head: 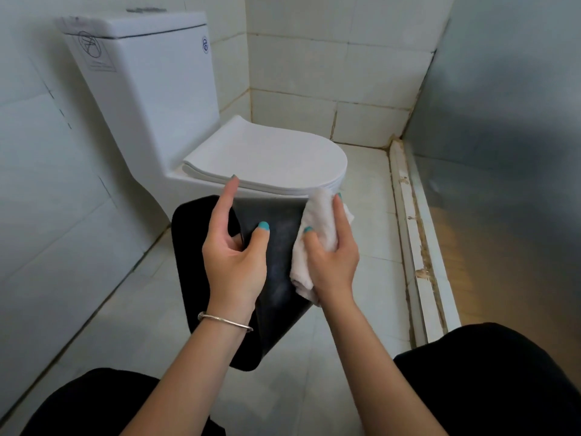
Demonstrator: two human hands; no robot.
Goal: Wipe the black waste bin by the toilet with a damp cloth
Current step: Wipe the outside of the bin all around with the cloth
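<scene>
Two hands: left hand (234,262) grips one bin (276,278), right hand (333,262) one cloth (317,221).

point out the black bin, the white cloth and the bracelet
black bin (276,247), head view, on its dark side wall between the hands
white cloth (317,221), head view, on the bunched upper part
bracelet (224,321), head view, on the band across the left wrist

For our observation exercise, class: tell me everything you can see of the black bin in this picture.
The bin is black, smooth and slightly glossy, probably plastic, with rounded corners. It is lifted and tilted, its open rim to the left, in front of the toilet and above the tiled floor. The left hand grips its rim, thumb on the outer wall, fingers partly inside. The right hand presses a white cloth against its right side. Its inside is hidden.
</scene>
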